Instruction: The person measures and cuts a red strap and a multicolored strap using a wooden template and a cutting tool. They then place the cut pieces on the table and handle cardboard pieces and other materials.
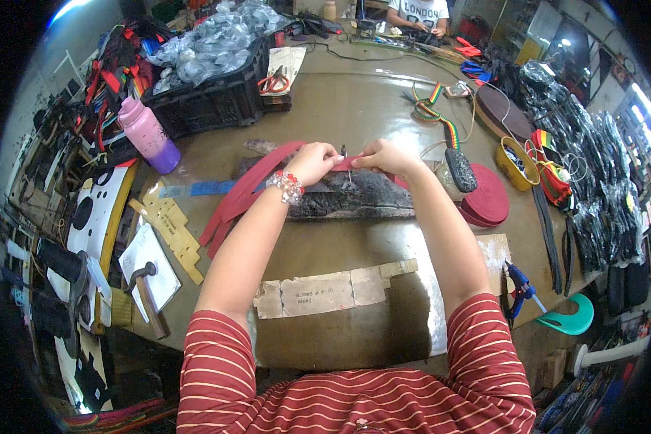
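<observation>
Both my arms reach forward over a dark, worn block [347,201] lying on the table. My left hand [309,163] pinches a length of red webbing strap [247,186], whose loose part trails down to the left. My right hand [388,159] holds the same strap a short way to the right, fingers pressed together. Between my hands the strap passes close to a small upright metal piece [344,151], too small to make out. Beyond my right wrist lies a coiled roll of red webbing [489,197], with a dark-topped, clear-wrapped block [456,173] beside it.
Cardboard template [318,293] nearest me. Left: hammer [148,293], notched template [170,226], pink-purple bottle [147,136], black crate [202,108]. Right: yellow dish [517,160], blue glue gun [521,286], green stool [570,315]. Another person [421,20] sits at the far end.
</observation>
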`<state>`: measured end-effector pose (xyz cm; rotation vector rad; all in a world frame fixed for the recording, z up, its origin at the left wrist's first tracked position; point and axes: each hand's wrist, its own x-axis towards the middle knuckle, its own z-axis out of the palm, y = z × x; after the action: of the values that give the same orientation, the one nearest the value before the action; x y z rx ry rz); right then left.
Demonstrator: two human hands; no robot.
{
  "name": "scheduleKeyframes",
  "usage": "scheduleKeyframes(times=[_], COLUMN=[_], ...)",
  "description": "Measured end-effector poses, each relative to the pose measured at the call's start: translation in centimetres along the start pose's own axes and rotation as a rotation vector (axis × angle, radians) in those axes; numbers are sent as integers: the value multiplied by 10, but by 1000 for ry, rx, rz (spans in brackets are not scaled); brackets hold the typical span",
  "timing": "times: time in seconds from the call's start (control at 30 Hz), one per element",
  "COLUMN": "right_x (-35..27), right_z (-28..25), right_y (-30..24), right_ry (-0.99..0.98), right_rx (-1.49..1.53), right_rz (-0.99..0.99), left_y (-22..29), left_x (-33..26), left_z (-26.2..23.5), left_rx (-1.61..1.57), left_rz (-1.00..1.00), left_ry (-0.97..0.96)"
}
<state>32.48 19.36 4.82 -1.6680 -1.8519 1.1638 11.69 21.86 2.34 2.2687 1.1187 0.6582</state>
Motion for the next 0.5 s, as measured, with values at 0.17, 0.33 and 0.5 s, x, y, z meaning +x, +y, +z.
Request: scheduleKeyframes(times=[0.17, 0.33, 0.5], right_x=[7, 5, 0], right_z=[8, 17, 20], right_y=[22, 32, 34], right_ry=[-61, -46, -35], right_rx=[210, 313, 334], right_rz=[12, -15, 59], left_y=[1, 7, 5], left_x=[2, 0, 0], left_z=[0, -1, 4], left_rx=[52, 67, 89], left_rz=[4, -47, -34], left_ry=[-59, -75, -51])
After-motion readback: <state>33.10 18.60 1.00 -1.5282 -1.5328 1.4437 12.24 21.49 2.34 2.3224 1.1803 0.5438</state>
